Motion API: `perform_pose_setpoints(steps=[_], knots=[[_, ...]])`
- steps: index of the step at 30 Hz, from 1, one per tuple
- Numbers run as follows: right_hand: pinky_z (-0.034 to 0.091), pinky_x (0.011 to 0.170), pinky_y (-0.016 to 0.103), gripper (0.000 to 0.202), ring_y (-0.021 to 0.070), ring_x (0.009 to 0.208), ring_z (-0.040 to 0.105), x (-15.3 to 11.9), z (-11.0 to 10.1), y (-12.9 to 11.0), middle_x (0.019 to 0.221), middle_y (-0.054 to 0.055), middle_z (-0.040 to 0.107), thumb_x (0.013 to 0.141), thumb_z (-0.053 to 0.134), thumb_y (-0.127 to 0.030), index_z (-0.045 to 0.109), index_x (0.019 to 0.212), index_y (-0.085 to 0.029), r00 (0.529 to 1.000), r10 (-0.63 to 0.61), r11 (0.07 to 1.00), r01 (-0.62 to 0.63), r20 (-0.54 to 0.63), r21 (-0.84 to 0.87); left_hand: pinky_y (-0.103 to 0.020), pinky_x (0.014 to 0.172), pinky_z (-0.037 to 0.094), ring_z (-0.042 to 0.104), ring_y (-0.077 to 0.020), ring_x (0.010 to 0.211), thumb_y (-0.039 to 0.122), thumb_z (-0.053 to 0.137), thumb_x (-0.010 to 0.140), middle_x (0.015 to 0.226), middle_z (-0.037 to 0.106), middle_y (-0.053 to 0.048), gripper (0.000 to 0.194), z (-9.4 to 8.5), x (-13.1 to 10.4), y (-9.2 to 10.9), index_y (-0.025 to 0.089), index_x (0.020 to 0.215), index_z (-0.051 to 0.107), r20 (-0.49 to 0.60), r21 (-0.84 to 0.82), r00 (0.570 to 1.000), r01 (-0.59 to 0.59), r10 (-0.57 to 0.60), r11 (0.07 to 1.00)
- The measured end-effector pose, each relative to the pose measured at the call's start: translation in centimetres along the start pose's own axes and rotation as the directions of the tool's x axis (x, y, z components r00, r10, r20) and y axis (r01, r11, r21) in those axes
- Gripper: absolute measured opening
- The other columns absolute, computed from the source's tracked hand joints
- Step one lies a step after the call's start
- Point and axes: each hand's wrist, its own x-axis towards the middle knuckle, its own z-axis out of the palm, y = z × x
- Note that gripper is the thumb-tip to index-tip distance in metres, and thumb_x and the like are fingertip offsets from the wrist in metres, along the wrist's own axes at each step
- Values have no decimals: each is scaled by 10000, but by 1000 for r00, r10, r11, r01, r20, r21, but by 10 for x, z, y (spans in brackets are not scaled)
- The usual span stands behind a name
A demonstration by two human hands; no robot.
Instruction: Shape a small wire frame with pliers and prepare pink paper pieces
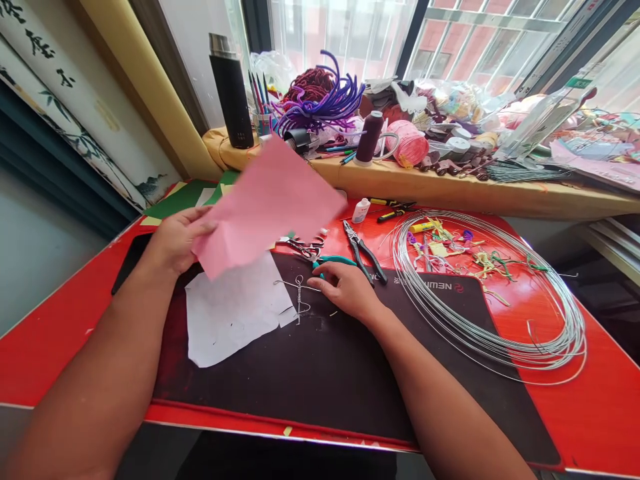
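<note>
My left hand (183, 239) pinches the left corner of a sheet of pink paper (270, 207), raised and tilted above the desk and blurred by motion. Below it, a white paper sheet (235, 320) with a torn edge lies on a black desk mat (320, 373). My right hand (345, 290) has its fingers bent over the teal-handled pliers (337, 259); one handle runs partly under the fingers. A twisted wire piece (299, 300) lies just left of that hand, overlapping the white sheet's edge. Scissors (307, 249) lie behind the pliers, partly covered by the pink paper.
Black-handled pliers (364, 252), a small white bottle (361, 210) and a large wire coil (555, 353) lie to the right. Inside the coil are yarn scraps (440, 247). Along the windowsill stand a black thermos (233, 100), a thread spool (370, 137) and pink yarn (407, 143).
</note>
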Motion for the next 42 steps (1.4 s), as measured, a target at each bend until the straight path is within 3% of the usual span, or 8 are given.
perform_pose_setpoints(steps=[4, 8, 17, 26, 33, 38, 40, 42], knots=[[448, 748, 282, 224, 203, 856, 667, -3, 1, -7, 955, 43, 732, 943, 715, -403, 740, 1111, -256, 999, -24, 970, 30, 26, -243, -248, 743, 638, 722, -147, 777, -15, 695, 757, 932, 798, -10, 325, 1, 0, 6, 159, 1030, 716, -60, -226, 998, -24, 10, 974], [466, 812, 296, 174, 225, 971, 692, -4, 3, -11, 1059, 47, 743, 972, 669, -272, 716, 1138, -258, 1000, 18, 939, -9, 24, -343, -272, 769, 645, 733, -159, 777, -8, 670, 789, 951, 798, -28, 328, 7, -3, 4, 149, 1074, 708, 13, -243, 1000, 10, -7, 970], [482, 803, 326, 179, 261, 1026, 690, 5, -7, 11, 1146, 77, 746, 980, 617, -235, 724, 1122, -250, 992, 57, 911, -99, -114, -400, -213, 642, 600, 717, -161, 757, 35, 748, 711, 973, 787, -40, 359, 20, -8, -9, 165, 1044, 729, 70, -175, 995, 77, -65, 982], [477, 758, 323, 368, 230, 826, 673, 8, -10, 14, 910, 60, 760, 993, 558, -537, 752, 963, -226, 971, 102, 991, -81, -218, 105, -232, 611, 570, 735, -196, 769, 124, 815, 646, 1031, 776, -83, 417, 36, -19, -19, 188, 1055, 762, 145, -17, 986, 90, -86, 996], [327, 465, 272, 567, 123, 465, 411, 14, -8, 17, 530, -28, 479, 899, 580, -729, 530, 654, -220, 932, 321, 789, -164, -169, 592, -227, 564, 561, 721, -195, 726, 133, 826, 620, 1075, 774, -89, 423, 27, -18, -12, 196, 1034, 771, 170, 51, 975, 133, -140, 990], [265, 395, 267, 491, 98, 419, 320, 17, -5, 23, 526, -61, 452, 751, 777, -659, 553, 746, -223, 888, 438, 615, -184, -139, 767, -256, 585, 576, 741, -269, 802, 241, 919, 566, 1010, 789, -89, 470, 10, -22, -2, 229, 1018, 792, 420, 255, 871, 155, -254, 954], [291, 394, 270, 454, 102, 421, 348, 17, -4, 25, 537, -48, 485, 752, 785, -620, 579, 756, -216, 890, 444, 611, -214, -106, 762, -291, 613, 592, 744, -321, 869, 282, 935, 564, 1030, 788, -114, 499, 2, -23, 4, 225, 1039, 791, 506, 271, 814, 165, -286, 948], [335, 408, 271, 429, 115, 438, 414, 17, -4, 27, 561, -27, 538, 754, 788, -598, 622, 773, -203, 897, 435, 641, -247, -78, 727, -321, 624, 601, 738, -367, 921, 324, 943, 550, 1061, 781, -150, 558, -5, -24, 8, 194, 1068, 783, 538, 201, 800, 186, -267, 962]])
